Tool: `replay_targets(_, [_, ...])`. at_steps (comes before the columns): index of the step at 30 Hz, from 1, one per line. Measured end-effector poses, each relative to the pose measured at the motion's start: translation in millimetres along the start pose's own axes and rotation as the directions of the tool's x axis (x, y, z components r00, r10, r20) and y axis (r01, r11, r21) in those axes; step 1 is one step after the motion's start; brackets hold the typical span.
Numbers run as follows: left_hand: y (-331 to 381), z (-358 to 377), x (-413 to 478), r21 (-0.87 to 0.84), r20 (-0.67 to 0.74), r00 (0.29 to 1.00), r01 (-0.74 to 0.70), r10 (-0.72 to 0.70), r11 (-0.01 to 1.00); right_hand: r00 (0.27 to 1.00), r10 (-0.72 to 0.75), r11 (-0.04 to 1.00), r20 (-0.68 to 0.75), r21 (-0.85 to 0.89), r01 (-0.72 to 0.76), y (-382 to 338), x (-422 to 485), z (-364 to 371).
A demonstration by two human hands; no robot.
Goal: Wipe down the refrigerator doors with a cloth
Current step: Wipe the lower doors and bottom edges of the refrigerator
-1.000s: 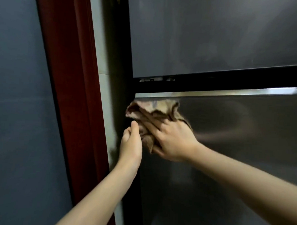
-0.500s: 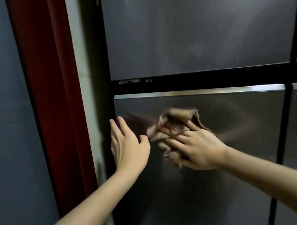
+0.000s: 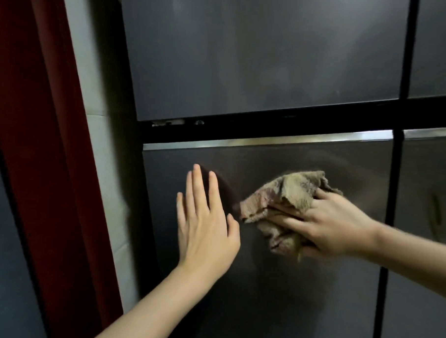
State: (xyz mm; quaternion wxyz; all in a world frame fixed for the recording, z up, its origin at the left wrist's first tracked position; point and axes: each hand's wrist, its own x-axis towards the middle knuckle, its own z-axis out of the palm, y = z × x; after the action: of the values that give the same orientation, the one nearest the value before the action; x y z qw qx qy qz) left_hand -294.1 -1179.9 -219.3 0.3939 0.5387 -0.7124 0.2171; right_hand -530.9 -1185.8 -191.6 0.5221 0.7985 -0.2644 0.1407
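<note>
Wiping of the refrigerator's lower door [image 3: 275,299] being performed with a cloth [image 3: 289,194].

The lower door is being framed from centre to 6 o'clock, with the upper door [image 3: 260,55] at 12 o'clock and a red curtain [image 3: 39,135] at 9 o'clock. The right hand [image 3: 337,225], entering from 3 o'clock, is being curled over the crumpled cloth, pressing it against the panel right of centre. The left hand [image 3: 204,226], at 8 o'clock of the cloth, is being laid flat on the door, fingers straight, nothing held. A chrome strip [image 3: 269,141] is being shown along the door's top edge.
</note>
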Motion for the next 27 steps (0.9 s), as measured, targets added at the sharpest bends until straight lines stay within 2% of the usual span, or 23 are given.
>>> replay_targets(3, [4.2,4.3,1.0,0.001,-0.017,1.0,-0.002,0.002,1.0,0.997,0.056,0.997,-0.06,-0.047,-0.059,26.1,8.3,-13.8])
replay_targets(6, [10.9,8.2,-1.6,-0.06,-0.033,0.999,0.039,-0.041,0.997,0.935,0.315,0.944,-0.16,-0.046,-0.326,19.8,7.4,-11.5])
replay_targets(8, [15.4,10.6,-6.7,-0.096,-0.059,0.996,0.061,-0.067,0.994,0.893,0.423,0.901,-0.153,-0.034,-0.432,-1.5,-5.4,0.1])
replay_targets(9, [18.3,11.1,-7.7,-0.115,-0.073,0.995,0.064,-0.073,0.991,0.906,0.401,0.914,-0.134,-0.012,-0.406,-9.3,-11.6,3.5])
replay_targets(11, [27.6,14.5,-9.6,-0.163,-0.074,0.994,0.066,-0.079,0.984,0.982,0.185,0.983,-0.029,0.028,-0.184,-11.6,-24.2,0.2])
replay_targets(13, [36.6,14.8,-9.3,-0.215,-0.099,0.991,0.067,-0.09,0.974,0.996,-0.039,0.999,0.076,0.019,0.038,9.1,-27.6,-12.0])
replay_targets(14, [40.9,14.2,-8.2,-0.244,-0.116,0.989,0.061,-0.091,0.968,0.994,-0.058,0.998,0.09,0.027,0.056,21.7,-25.8,-20.2])
replay_targets(15, [43.9,13.8,-7.9,-0.273,-0.128,0.988,0.05,-0.087,0.961,0.998,-0.006,1.0,0.061,0.027,0.005,33.2,-23.3,-26.6])
replay_targets(17, [47.7,13.0,-8.4,-0.331,-0.142,0.986,0.04,-0.091,0.943,0.975,0.22,0.974,-0.044,-0.048,-0.222,45.2,-19.3,-34.1])
replay_targets(19, [49.4,13.9,-9.2,-0.362,-0.136,0.983,0.067,-0.123,0.93,0.89,0.436,0.891,-0.135,-0.079,-0.448,33.1,-17.7,-28.6])
replay_targets(21, [54.0,17.0,-17.9,-0.367,-0.099,0.982,0.116,-0.162,0.923,0.805,0.573,0.811,-0.153,-0.032,-0.584,0.4,-22.9,-15.1])
replay_targets(22, [54.4,17.5,-21.7,-0.365,-0.074,0.982,0.136,-0.174,0.921,0.809,0.572,0.815,-0.132,-0.017,-0.579,-16.0,-28.3,-6.9])
replay_targets(23, [56.3,18.3,-26.3,-0.363,-0.045,0.983,0.152,-0.181,0.919,0.853,0.514,0.856,-0.09,-0.021,-0.517,-29.2,-38.2,-1.3])
replay_targets(25, [57.1,19.4,-34.9,-0.352,0.017,0.985,0.166,-0.171,0.921,0.95,0.311,0.95,0.035,-0.007,-0.311,-41.5,-58.7,3.8])
replay_targets(27, [56.3,19.3,-40.4,-0.34,0.067,0.987,0.163,-0.148,0.926,0.983,0.108,0.994,0.146,0.009,-0.11,-30.6,-66.6,-1.1])
